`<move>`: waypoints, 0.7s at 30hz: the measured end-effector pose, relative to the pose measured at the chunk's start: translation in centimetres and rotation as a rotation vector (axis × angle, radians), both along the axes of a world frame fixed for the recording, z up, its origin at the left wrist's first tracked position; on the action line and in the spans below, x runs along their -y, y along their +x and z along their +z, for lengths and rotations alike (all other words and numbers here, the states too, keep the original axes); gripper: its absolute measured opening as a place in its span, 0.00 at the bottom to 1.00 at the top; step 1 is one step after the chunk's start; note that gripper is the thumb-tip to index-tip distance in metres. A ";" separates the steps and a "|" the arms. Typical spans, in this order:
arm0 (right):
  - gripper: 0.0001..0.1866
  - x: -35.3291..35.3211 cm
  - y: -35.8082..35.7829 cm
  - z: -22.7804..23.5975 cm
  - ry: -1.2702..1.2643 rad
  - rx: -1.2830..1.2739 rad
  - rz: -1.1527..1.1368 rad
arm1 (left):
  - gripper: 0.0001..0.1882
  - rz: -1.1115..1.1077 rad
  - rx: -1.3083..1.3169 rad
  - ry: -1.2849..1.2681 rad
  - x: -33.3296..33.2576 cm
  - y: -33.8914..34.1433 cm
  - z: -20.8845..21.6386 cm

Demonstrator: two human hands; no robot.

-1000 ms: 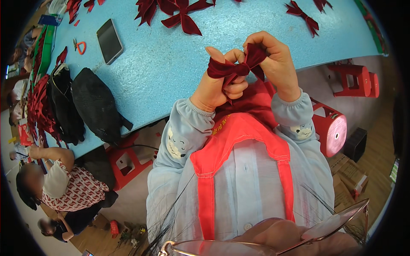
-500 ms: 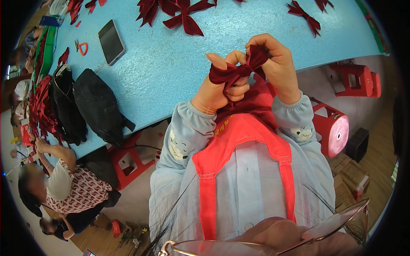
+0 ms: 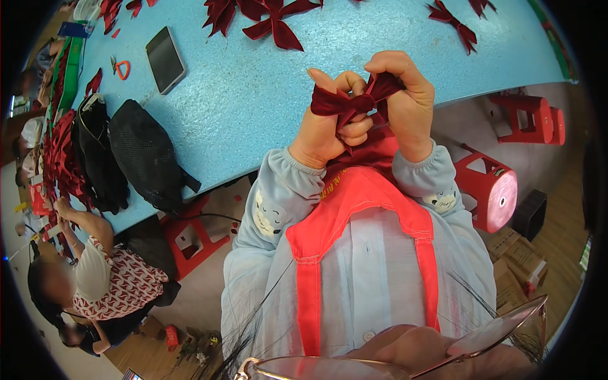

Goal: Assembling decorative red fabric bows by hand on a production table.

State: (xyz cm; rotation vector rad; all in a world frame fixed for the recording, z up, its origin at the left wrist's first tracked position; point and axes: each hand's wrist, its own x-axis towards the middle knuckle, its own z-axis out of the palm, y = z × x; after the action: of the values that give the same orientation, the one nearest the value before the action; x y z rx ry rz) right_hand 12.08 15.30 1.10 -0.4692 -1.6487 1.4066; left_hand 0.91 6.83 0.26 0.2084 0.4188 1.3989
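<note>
dark red bow (image 3: 361,104) held up, upper centre of the frame

the left loop (image 3: 328,101) is gripped in the curled fingers of the left hand (image 3: 318,134), the right loop (image 3: 388,86) pinched between the fingers of the right hand (image 3: 410,106). light, soft, easily creased cloth is suggested; a hold is probably best taken gently on the 2 loops, close to the knot (image 3: 364,102).

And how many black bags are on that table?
2, side by side on the left of the table: a zipped bag and, right of it, a mesh-textured bag. Others may be hidden.
</note>
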 end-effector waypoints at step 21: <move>0.11 -0.4 0.4 0.3 0.246 0.148 -0.206 | 0.31 0.046 -0.040 0.018 -0.5 0.3 0.0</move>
State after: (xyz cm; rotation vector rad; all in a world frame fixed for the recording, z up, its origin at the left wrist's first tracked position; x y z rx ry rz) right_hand 12.48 15.71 1.40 -0.5926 -1.8077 1.0237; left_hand 1.18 7.29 0.24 0.2429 0.4469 1.4462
